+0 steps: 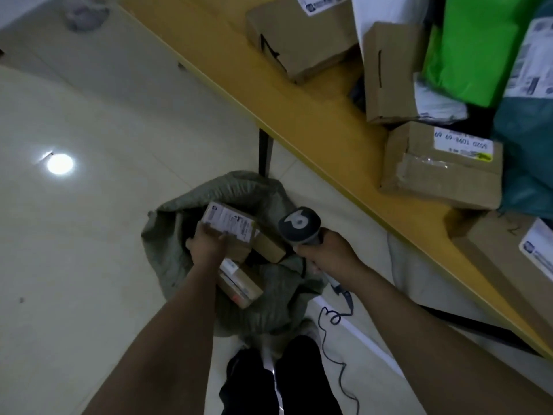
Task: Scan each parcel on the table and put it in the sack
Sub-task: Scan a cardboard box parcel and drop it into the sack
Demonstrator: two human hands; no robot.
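**A:** Head view: where is the parcel?

**B:** I have it near centre frame. The left hand point(206, 244) grips the parcel point(230, 223) from its 8 o'clock side, fingers curled over the labelled top face. It is held right above the open mouth of the sack point(167, 235) on the floor.

**A:** Which way does it lie?

**B:** Its long axis runs roughly 10 to 4 o'clock, label up. The sack is directly underneath, so I judge the drop needs only a release and no sideways travel. Another box point(239, 287) already lies inside, at 5 o'clock of that hand.

**A:** And the other hand?

**B:** The right hand point(326, 253) is wrapped round the handle of the scanner point(299, 224), at 3 o'clock of the parcel, just beside the sack's rim. The left hand is the nearer one. More cardboard boxes point(443, 172) wait on the yellow surface point(299, 109), from 1 to 3 o'clock.
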